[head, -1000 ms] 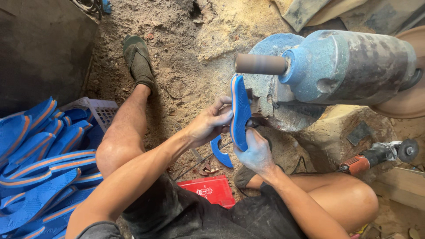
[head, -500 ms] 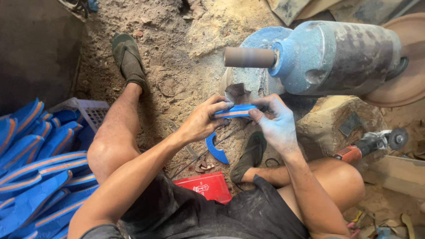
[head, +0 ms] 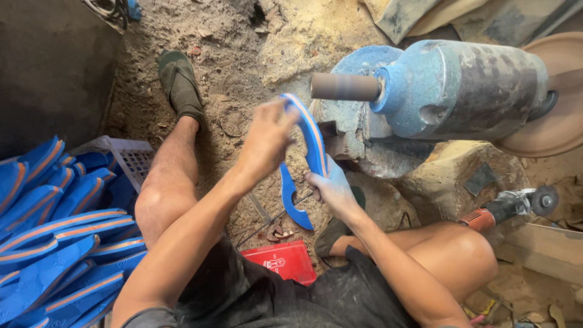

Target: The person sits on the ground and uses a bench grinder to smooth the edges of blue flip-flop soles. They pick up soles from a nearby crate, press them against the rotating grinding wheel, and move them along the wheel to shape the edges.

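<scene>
Holding a blue sandal sole (head: 313, 136) with an orange stripe along its edge, I keep it upright in front of me, just short of the sanding drum (head: 345, 87) that juts from the blue motor housing (head: 467, 88). My left hand (head: 264, 140) is closed around the sole's upper end, fingers curled over the rim; my right hand (head: 331, 188) pinches the lower end from beneath, thumb pressed to the blue face. The sole is off the drum, not touching it, so I judge this a check between passes in trimming the edge. The next move, as I read it, calls for turning the rim toward the drum and feeding it in with both hands steady, fingertips kept clear of the spinning sleeve. A blue offcut (head: 294, 203) lies on the dirt floor (head: 243, 48) just below my hands, beside a red box (head: 282, 262). A stack of matching blue soles (head: 48, 225) is heaped at my left near a white basket (head: 130, 155), and an angle grinder (head: 510, 206) rests at my right, beyond my knee.
</scene>
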`<state>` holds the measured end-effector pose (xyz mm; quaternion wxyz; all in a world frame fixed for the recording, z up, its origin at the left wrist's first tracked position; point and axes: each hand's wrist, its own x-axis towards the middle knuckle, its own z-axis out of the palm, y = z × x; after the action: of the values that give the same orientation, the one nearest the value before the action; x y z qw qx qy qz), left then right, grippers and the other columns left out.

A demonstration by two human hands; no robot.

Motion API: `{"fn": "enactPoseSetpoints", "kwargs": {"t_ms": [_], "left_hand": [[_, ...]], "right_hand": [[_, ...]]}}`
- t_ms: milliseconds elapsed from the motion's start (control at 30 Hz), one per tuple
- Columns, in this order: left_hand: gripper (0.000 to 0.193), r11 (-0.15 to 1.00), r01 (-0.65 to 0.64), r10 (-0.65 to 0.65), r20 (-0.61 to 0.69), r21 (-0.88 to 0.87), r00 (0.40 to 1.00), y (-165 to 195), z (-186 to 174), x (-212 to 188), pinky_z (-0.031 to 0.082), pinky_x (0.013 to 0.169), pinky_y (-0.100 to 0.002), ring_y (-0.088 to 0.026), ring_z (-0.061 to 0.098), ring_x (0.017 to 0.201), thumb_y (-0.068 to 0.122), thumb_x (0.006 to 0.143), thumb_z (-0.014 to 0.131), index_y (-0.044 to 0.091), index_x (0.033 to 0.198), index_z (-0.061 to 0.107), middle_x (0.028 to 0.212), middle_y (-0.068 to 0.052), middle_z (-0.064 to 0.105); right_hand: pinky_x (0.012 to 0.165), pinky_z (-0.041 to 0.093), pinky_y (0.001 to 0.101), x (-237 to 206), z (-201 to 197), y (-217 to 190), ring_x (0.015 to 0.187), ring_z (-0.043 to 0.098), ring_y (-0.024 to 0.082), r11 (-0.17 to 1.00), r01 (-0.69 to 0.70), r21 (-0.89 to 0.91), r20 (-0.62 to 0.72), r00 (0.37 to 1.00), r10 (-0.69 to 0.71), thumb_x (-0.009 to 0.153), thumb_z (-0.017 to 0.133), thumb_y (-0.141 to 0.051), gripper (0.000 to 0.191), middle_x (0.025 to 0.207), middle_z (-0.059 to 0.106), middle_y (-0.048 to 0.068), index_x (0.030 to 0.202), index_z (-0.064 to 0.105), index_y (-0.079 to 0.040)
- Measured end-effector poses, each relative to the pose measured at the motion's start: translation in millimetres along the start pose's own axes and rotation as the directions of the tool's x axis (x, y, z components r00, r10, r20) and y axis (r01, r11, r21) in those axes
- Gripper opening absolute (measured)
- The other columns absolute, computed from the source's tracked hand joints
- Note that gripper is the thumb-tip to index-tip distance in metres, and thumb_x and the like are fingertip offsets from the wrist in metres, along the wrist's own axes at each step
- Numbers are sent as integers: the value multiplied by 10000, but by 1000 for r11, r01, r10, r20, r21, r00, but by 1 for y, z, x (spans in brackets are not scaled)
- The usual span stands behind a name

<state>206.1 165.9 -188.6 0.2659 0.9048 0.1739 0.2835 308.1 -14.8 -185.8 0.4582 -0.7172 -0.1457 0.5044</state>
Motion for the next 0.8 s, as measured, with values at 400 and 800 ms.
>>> {"fn": "enactPoseSetpoints", "kwargs": {"t_ms": [400,800], "left_hand": [[364,-223,602,-260,642,-767,721,22,33,27,554,768,-341,-190,689,915,343,1072,516,110,1343,587,1100,-73,713],[405,-168,513,-273,540,-842,796,19,31,31,579,927,-356,-161,696,1041,312,1058,571,76,1384,617,1231,-77,729]], "right_hand": [[616,564,291,20,15,21,697,674,93,968,118,-221,-140,979,-151,797,700,-98,399,809,701,28,1187,619,-73],[726,579,293,44,15,21,805,735,118,877,329,-351,-163,901,-403,863,676,-104,238,856,753,73,1084,670,-16]]}}
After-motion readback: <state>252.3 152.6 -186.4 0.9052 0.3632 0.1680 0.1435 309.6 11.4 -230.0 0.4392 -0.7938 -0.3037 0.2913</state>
